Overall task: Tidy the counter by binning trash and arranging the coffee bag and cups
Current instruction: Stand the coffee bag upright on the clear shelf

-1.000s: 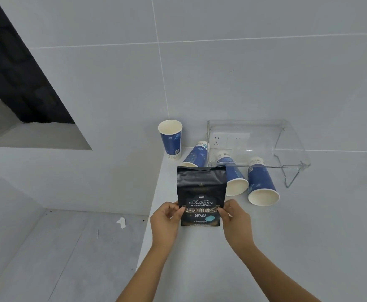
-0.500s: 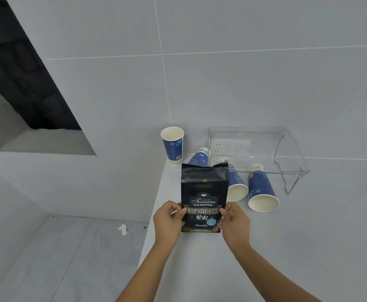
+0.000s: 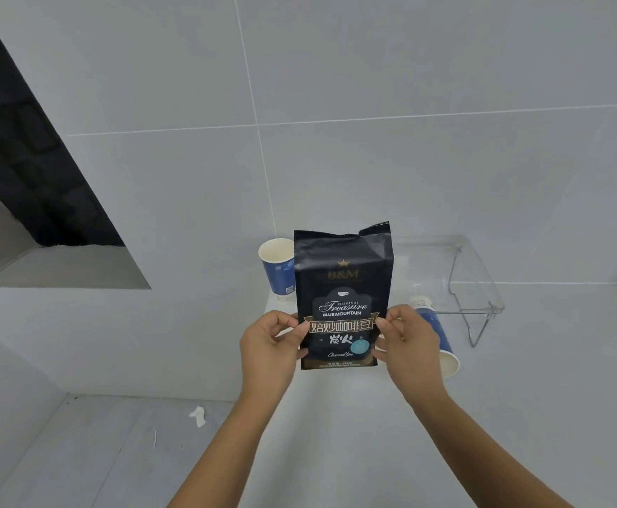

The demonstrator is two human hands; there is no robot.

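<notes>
Both hands pinch coffee bag [image 3: 343,298] edges: left hand [image 3: 268,348], right hand [image 3: 407,344] | bag lifted upright off counter [image 3: 519,416] since a second ago | placement pending, probably

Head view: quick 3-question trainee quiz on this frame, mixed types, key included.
1. True or false: the coffee bag is held by both hands.
2. Which cup stands upright? A) upright cup, left of the bag B) tipped cup, right of it
3. Fill in: the white scrap lies on the ____.

Key: 1 true, left hand and right hand pinch its sides; 2 A; 3 floor.
</notes>
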